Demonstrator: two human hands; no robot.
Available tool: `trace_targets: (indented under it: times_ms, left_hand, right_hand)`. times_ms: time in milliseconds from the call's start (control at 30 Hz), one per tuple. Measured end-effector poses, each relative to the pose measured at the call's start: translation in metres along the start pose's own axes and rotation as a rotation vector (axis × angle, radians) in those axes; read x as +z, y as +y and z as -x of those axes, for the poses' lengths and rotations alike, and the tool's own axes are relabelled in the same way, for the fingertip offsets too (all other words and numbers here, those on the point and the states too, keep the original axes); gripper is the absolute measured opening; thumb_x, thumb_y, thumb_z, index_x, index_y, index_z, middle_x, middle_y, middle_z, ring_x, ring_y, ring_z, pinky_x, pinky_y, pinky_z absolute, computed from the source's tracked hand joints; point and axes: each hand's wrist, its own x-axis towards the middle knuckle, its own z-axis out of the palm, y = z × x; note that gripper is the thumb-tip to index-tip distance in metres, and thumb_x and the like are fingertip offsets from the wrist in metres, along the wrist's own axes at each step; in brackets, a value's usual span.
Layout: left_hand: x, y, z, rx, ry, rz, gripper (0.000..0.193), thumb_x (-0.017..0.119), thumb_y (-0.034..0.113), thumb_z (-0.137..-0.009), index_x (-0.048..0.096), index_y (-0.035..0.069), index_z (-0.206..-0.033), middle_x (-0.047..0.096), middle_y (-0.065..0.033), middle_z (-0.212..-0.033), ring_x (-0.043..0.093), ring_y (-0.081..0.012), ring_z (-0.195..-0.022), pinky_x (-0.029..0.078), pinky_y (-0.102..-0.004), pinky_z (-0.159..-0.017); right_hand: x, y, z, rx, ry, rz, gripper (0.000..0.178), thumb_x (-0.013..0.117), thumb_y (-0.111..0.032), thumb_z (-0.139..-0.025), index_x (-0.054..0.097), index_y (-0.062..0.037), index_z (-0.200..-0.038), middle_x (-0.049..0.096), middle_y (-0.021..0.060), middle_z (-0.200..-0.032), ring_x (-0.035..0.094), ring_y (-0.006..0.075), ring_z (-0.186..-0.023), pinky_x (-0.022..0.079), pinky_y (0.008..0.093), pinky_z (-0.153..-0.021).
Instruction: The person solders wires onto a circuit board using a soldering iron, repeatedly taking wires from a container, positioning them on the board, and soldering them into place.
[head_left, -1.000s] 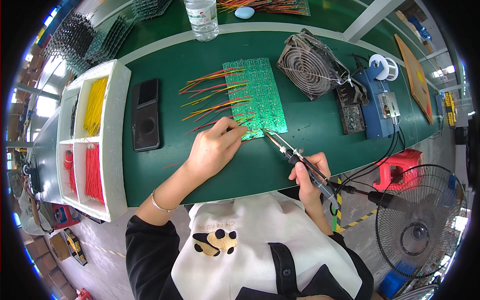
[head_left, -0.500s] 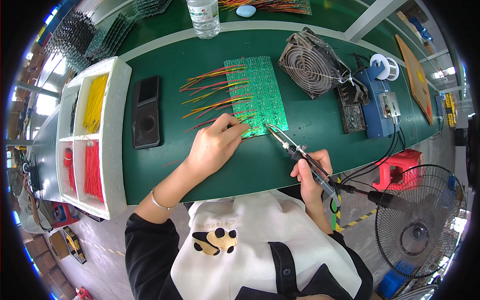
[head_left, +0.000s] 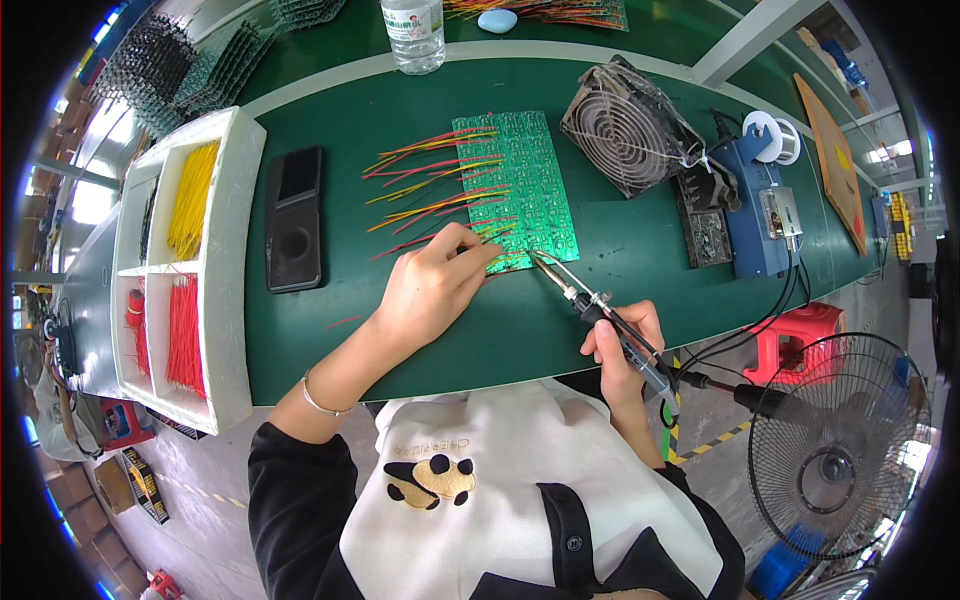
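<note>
A green panel of small circuit boards (head_left: 530, 170) lies on the table in front of me. Red and yellow wires (head_left: 425, 190) stick out from its left side in several bunches. My left hand (head_left: 435, 285) is closed at the panel's near left corner, thumb and forefinger pinching a thin wire whose end is mostly hidden by the fingers. With my right hand (head_left: 630, 345) I grip a soldering iron (head_left: 590, 305), fingers wrapped round its handle. A thin metal tube runs alongside its tip, which points at the panel's near edge, just right of my left fingertips.
Left of the panel are a black phone-like device (head_left: 294, 220) and a white foam box (head_left: 232, 290) of red and yellow wires. A square fan (head_left: 625, 130), a blue soldering unit (head_left: 745, 210) and a water bottle (head_left: 414, 40) stand beyond. A fan (head_left: 835, 465) stands at right.
The soldering iron's tip has shifted slightly left over the panel. My left hand stays in nearly the same place, and the whole view has moved a little.
</note>
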Motion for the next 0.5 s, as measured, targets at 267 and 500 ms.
trace_targets:
  times_ms: [267, 500]
  left_hand:
    - [-0.0007, 0.0009, 0.0001, 0.01, 0.016, 0.005, 0.018, 0.062, -0.003, -0.072, 0.066, 0.004, -0.088, 0.054, -0.0054, -0.081, 0.058, -0.0164, -0.061, 0.05, -0.0271, -0.052]
    - [-0.0007, 0.0006, 0.001, 0.002, 0.009, -0.003, 0.018, 0.061, -0.003, -0.073, 0.066, 0.004, -0.089, 0.055, -0.0063, -0.082, 0.058, -0.0164, -0.062, 0.05, -0.0274, -0.053]
  right_hand:
    - [0.0007, -0.003, 0.001, -0.028, 0.029, 0.028, 0.017, 0.057, -0.011, -0.083, 0.043, -0.0021, -0.083, 0.053, 0.0065, -0.055, 0.044, 0.0063, -0.044, 0.033, 0.0186, -0.042]
    - [-0.0045, -0.0023, 0.0015, 0.016, -0.019, 0.009, 0.017, 0.058, -0.009, -0.084, 0.044, -0.0001, -0.086, 0.056, 0.0072, -0.064, 0.052, 0.0084, -0.054, 0.04, 0.0211, -0.05]
